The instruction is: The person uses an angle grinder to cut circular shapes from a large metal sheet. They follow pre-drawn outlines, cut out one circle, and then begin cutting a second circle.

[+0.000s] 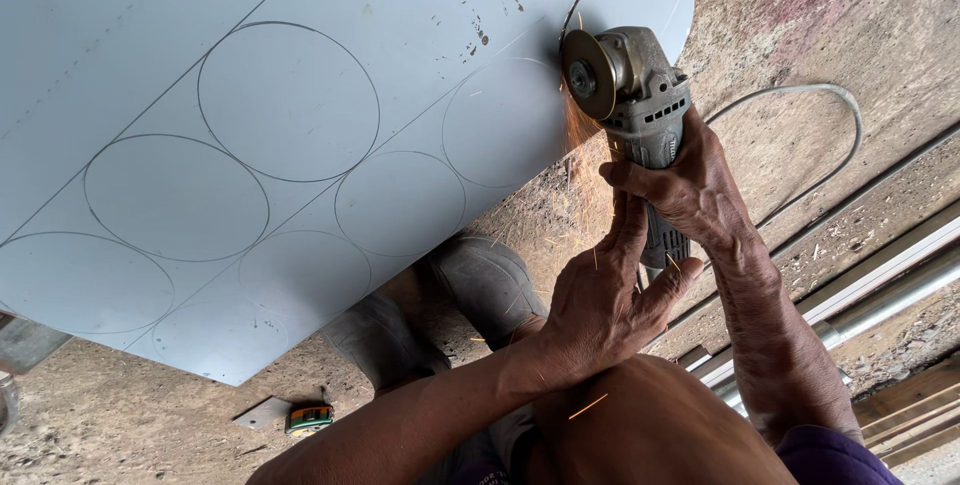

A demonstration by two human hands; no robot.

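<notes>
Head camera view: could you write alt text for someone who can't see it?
Two hands, left hand and right hand, grip an angle grinder cutting a grey metal sheet marked with circles, throwing sparks; a tape measure lies on the ground.

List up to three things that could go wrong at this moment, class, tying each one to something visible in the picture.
1. Both hands are bare: the right hand and left hand grip the angle grinder close to its spinning disc, so a slip could cut them.
2. Sparks fly toward the person's arms and knee; burns seem possible.
3. The power cord loops on the ground near the metal sheet and might snag.
</notes>
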